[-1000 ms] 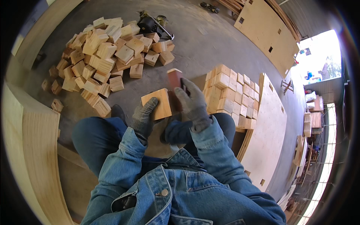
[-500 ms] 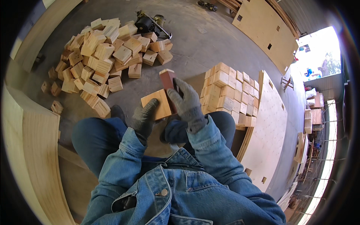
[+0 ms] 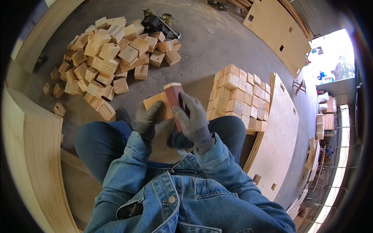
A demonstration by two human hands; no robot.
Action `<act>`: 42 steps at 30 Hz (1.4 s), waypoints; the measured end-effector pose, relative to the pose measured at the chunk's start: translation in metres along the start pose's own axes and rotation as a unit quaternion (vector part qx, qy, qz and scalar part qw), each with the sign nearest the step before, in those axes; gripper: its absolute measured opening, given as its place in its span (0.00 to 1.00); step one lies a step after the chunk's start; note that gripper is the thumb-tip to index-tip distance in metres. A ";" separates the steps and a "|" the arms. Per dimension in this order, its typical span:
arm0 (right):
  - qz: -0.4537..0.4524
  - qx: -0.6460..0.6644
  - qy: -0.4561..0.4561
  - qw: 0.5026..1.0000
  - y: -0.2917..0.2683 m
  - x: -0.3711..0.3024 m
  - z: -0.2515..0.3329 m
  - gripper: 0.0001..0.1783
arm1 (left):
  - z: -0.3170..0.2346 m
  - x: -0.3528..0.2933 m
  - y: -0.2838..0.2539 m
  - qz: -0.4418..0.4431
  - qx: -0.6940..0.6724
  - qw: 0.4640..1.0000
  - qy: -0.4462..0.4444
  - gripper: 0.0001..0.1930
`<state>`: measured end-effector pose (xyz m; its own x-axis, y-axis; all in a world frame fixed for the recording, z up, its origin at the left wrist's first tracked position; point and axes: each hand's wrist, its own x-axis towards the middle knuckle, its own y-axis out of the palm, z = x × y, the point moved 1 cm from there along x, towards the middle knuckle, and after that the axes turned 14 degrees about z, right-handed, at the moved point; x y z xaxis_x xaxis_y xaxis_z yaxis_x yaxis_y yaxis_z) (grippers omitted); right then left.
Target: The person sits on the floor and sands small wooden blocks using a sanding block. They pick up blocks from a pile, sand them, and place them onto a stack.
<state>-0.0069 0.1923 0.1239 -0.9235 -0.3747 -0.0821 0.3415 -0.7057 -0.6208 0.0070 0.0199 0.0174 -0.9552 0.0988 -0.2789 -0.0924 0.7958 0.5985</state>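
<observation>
Over the gap between my knees, my gloved left hand (image 3: 147, 119) grips a pale wooden block (image 3: 154, 101), its thumb lying on the upper face. My right hand (image 3: 193, 119), also in a grey glove, is closed around a sanding block (image 3: 171, 98) with a reddish-brown abrasive face and a pale wooden end. The sanding block stands across the right edge of the wooden block and hides part of it. Whether the two are pressed together is hard to tell.
A loose heap of wooden blocks (image 3: 110, 54) lies ahead on the left. To the right is a neat stack of blocks (image 3: 241, 95) beside large plywood sheets (image 3: 278, 132). A black power tool (image 3: 153, 22) rests behind the heap. Plywood panels (image 3: 42, 155) stand at my left.
My right hand has drawn the sanding block down and slightly left, so it covers more of the wooden block's right side. The wooden block has tilted a little in my left hand.
</observation>
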 end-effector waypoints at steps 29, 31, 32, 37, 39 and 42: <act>-0.063 0.091 0.024 0.994 -0.032 0.038 -0.021 0.31 | -0.016 -0.008 0.011 0.116 -0.129 0.985 -0.002 0.31; -0.044 0.105 -0.001 0.994 -0.023 0.010 -0.028 0.31 | -0.017 -0.003 0.001 0.118 -0.165 0.978 -0.045 0.32; -0.033 0.114 -0.008 0.993 -0.013 -0.003 -0.031 0.31 | -0.015 -0.002 -0.002 0.116 -0.162 0.979 -0.038 0.32; 0.000 -0.002 -0.005 1.000 -0.005 -0.014 -0.012 0.31 | -0.010 -0.001 -0.004 0.144 -0.131 0.980 -0.045 0.34; -0.005 -0.006 -0.004 1.000 -0.019 0.009 -0.007 0.30 | -0.009 -0.006 -0.001 0.169 -0.152 0.972 -0.061 0.35; -0.038 0.079 0.004 0.996 -0.032 0.050 -0.030 0.31 | -0.008 -0.013 0.009 0.225 -0.235 0.943 -0.064 0.38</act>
<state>-0.0689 0.2143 0.1158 -0.9490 -0.3121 -0.0451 0.2925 -0.8177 -0.4958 0.0166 0.0209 0.0328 -0.8883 0.4590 0.0129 0.1720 0.3067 0.9361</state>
